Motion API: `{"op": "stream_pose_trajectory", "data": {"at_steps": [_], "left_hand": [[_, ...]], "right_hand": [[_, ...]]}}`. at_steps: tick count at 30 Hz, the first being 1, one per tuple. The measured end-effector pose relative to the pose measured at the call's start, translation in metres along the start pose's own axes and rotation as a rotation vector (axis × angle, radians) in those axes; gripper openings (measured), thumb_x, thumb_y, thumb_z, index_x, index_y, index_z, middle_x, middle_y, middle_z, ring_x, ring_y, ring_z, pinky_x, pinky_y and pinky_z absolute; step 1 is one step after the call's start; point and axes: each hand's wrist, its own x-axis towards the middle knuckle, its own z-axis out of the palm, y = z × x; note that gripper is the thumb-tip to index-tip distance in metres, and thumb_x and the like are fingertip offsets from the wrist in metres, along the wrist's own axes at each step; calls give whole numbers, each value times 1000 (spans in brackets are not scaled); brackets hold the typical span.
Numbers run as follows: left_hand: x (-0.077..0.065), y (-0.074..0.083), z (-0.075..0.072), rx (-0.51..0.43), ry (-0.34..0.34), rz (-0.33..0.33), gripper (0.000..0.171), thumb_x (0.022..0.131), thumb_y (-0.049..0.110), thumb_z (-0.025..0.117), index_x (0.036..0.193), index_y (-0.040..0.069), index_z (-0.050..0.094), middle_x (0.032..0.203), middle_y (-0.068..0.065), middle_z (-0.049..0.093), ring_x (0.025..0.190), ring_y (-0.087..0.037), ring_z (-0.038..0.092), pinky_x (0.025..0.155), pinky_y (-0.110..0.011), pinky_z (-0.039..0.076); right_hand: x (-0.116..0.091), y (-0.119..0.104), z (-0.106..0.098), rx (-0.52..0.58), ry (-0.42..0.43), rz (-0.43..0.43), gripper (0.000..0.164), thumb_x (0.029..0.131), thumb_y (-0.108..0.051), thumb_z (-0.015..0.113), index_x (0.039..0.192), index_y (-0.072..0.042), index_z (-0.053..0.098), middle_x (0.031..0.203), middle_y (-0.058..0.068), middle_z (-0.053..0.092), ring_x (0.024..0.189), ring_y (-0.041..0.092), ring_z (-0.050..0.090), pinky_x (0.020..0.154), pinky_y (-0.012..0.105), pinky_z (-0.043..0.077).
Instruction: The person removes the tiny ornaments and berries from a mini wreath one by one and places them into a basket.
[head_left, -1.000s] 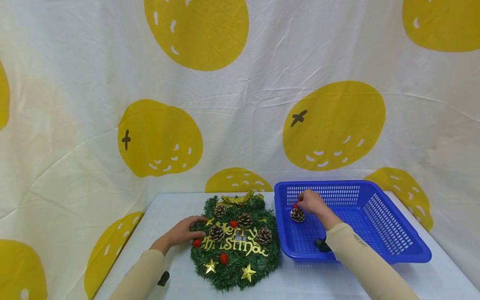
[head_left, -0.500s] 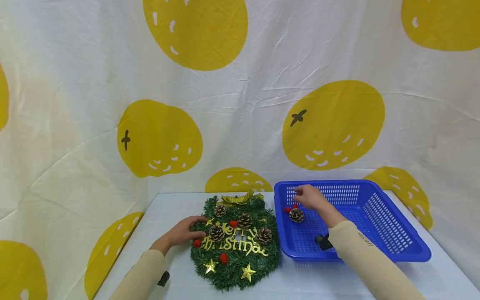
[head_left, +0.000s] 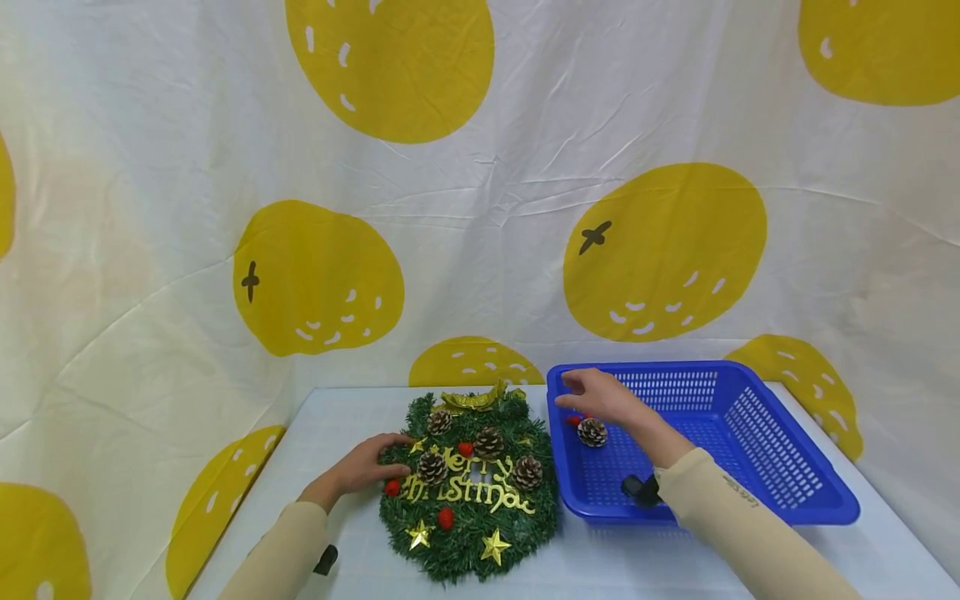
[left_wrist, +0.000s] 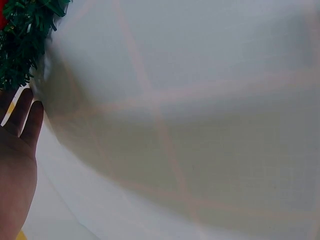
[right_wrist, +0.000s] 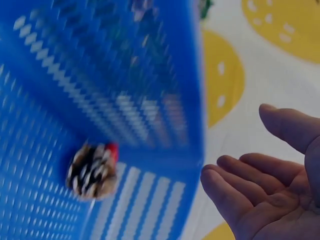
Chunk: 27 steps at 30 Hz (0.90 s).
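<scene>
A green Christmas wreath [head_left: 459, 560] lies on the table, decorated with pine cones, red berries, gold stars and gold "Merry Christmas" lettering [head_left: 512, 500]. At its left edge rests my left hand [head_left: 363, 467], fingers extended; the left wrist view shows the fingertips beside the green tinsel [left_wrist: 20, 55]. My right hand [head_left: 606, 398] hovers over the far left corner of the blue basket [head_left: 750, 518], thumb and fingers apart, holding nothing. Inside the basket a loose pine cone [head_left: 592, 432] sits next to red berries [head_left: 573, 421], partly hidden in the right wrist view.
The white table [head_left: 345, 417] ends against a white curtain [head_left: 480, 275] printed with yellow fruit. The basket stands just right of the wreath, its raised perforated walls between the two. A gold bow [head_left: 474, 401] tops the wreath's far side.
My right hand has let go of the red berries in the basket, risen and moved left toward the basket's rim. My left hand has stayed at the wreath.
</scene>
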Motion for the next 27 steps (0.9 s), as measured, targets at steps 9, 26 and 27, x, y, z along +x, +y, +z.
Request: {"op": "stream_pose_trajectory", "data": {"at_steps": [9,26,27], "left_hand": [[-2,3,-1,19,6,0,55,92,41,68,136,10,56,140,-19,51,129,-43,45,102,-62,37],[-5,6,-1,12,8,15,54,92,38,68,136,9,56,140,-20,51,129,-44,44,102,-63,36],[-5,7,-1,7,9,13,54,92,38,68,136,9,56,140,-19,51,130,-44,44,103,-62,36]], "right_hand": [[-14,-33,21,58,-11,-81,58,97,-27,62,142,6,46,139,23,51,126,39,51,99,51,46],[-23,-47,67,157,51,-82,58,94,-30,67,141,-2,50,139,16,54,123,33,55,98,49,47],[-25,-48,69,162,53,-87,58,94,-30,67,142,-1,50,139,16,54,123,34,55,97,50,47]]}}
